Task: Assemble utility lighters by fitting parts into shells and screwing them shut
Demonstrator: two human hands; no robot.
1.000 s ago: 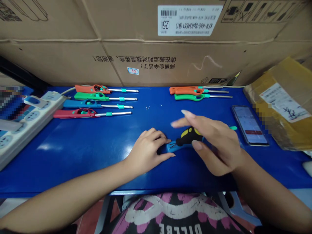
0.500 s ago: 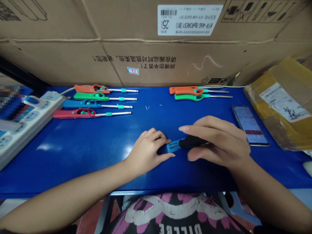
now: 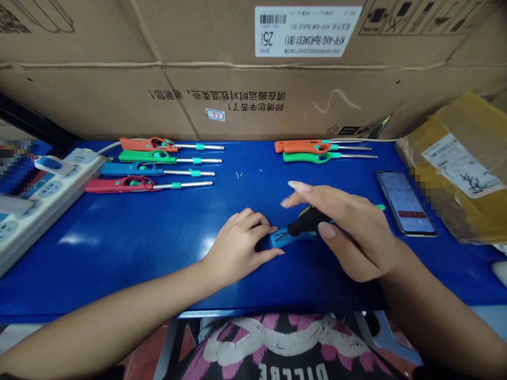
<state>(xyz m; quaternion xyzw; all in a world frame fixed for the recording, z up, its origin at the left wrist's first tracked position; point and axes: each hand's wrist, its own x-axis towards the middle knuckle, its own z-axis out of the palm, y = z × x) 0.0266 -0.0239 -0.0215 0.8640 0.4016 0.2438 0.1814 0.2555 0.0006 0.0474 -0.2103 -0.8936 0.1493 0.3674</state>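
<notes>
A blue long-nosed lighter [image 3: 282, 238] lies on the blue table [image 3: 138, 237] in front of me, mostly hidden under my hands; its teal tip [image 3: 380, 207] shows past my right hand. My left hand [image 3: 242, 245] rests curled on the lighter's handle end and presses it down. My right hand [image 3: 344, 227] holds a black and yellow screwdriver [image 3: 307, 221] between thumb and fingers, with the index finger stretched out. The screwdriver's metal tip touches the blue lighter near my left fingertips.
Several long lighters [image 3: 158, 163] in orange, green, blue and red lie at the back left, two more [image 3: 317, 150] at the back right. A phone [image 3: 404, 201] lies right, beside a yellow parcel [image 3: 459, 163]. A white power strip [image 3: 43, 190] sits left. Cardboard boxes [image 3: 237, 68] wall the back.
My right hand rolled the screwdriver: its fingers closed over the handle half a second ago, then opened out again. The left hand and the lighter stayed still.
</notes>
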